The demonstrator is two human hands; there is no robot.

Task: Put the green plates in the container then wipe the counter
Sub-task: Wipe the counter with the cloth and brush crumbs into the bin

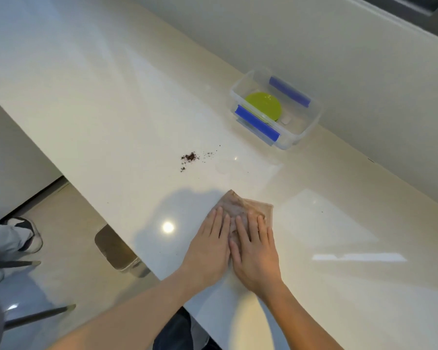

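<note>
A green plate (pixel 263 106) lies inside a clear plastic container (pixel 311 122) with blue clips, at the far right of the pale counter (pixel 111 122). A brownish cloth (pixel 243 205) lies flat on the counter near its front edge. My left hand (pixel 209 245) and my right hand (pixel 254 251) press side by side on the cloth, palms down, fingers stretched flat and pointing away from me. Dark crumbs (pixel 190 157) are scattered between the cloth and the container, and a small wet patch (pixel 224 168) lies just right of them.
A wall runs behind the counter on the right. Below the counter's left edge is the floor, with a stool seat (pixel 114 248) tucked under it and another person's shoe (pixel 27 233) at the far left.
</note>
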